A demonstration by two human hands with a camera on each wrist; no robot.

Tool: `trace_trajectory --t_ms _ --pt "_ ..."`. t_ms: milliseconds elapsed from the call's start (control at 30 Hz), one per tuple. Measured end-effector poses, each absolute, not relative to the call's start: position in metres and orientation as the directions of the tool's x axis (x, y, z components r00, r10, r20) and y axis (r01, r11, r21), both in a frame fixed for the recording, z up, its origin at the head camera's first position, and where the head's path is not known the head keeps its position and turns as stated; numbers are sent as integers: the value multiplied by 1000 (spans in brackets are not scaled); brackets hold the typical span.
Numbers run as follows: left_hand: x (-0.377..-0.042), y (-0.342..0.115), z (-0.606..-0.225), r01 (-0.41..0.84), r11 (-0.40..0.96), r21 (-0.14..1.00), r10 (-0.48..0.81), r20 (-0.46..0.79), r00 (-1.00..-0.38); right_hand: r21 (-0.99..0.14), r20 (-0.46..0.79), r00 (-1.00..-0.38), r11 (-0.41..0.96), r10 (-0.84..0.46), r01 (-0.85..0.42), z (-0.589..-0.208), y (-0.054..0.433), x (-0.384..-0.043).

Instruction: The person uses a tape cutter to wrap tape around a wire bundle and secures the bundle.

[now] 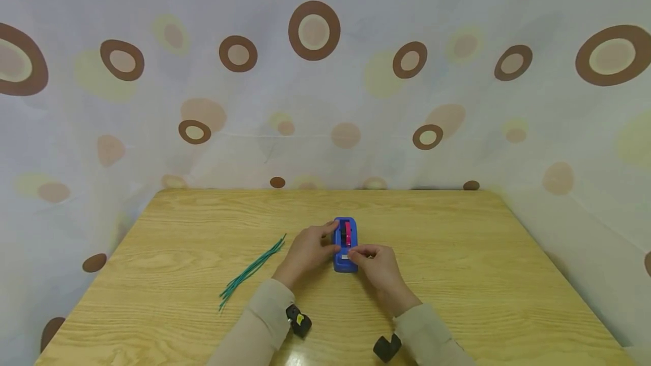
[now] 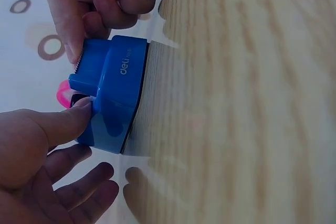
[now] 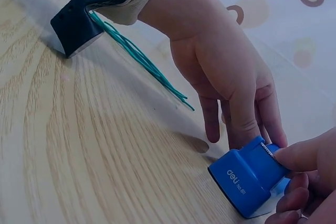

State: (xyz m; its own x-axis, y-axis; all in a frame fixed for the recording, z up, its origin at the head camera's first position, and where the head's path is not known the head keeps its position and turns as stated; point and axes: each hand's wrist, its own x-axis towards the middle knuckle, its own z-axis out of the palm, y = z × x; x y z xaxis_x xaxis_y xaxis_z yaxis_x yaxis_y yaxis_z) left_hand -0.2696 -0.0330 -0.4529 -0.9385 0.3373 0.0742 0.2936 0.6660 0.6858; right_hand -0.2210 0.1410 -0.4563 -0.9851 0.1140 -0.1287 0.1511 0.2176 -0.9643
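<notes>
A blue tape dispenser (image 1: 346,268) marked "deli" stands upright on the table, a pink roll core (image 1: 348,232) showing in its top slot. My left hand (image 1: 307,248) grips it from the left, with the thumb near the middle of its side and the index finger toward the far end. At the near end, the thumb and index finger of my right hand (image 1: 382,267) pinch at the serrated cutter (image 3: 268,149). The right wrist view has that hand's other fingers curled beside the dispenser. The tape end between the fingertips is too fine to make out.
Left of my left hand lies a loose bundle of thin green strands (image 1: 251,271), aslant on the wooden table (image 1: 447,275). A patterned cloth (image 1: 325,95) hangs behind the table's far edge. Black wrist cameras (image 1: 387,348) sit at both sleeves.
</notes>
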Motion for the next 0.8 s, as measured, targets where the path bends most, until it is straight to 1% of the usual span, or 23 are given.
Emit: trace_trajectory --t_ms 267,367,500,600,800 --pt "-267 -32 -454 286 653 701 341 65 -938 -964 -225 -969 121 103 237 -456 143 -219" --pt "-267 -31 -453 299 652 697 354 69 -933 -957 -258 -961 108 102 268 -453 143 -219" --pt "-268 -32 -452 300 650 698 353 72 -933 -956 -264 -961 113 80 272 -443 142 -217" --pt "-269 -33 -450 287 654 700 343 65 -937 -958 -245 -967 135 64 252 -440 141 -217" --pt "-274 -35 -448 289 641 711 341 74 -937 -957 -242 -967 148 77 251 -440 140 -219"
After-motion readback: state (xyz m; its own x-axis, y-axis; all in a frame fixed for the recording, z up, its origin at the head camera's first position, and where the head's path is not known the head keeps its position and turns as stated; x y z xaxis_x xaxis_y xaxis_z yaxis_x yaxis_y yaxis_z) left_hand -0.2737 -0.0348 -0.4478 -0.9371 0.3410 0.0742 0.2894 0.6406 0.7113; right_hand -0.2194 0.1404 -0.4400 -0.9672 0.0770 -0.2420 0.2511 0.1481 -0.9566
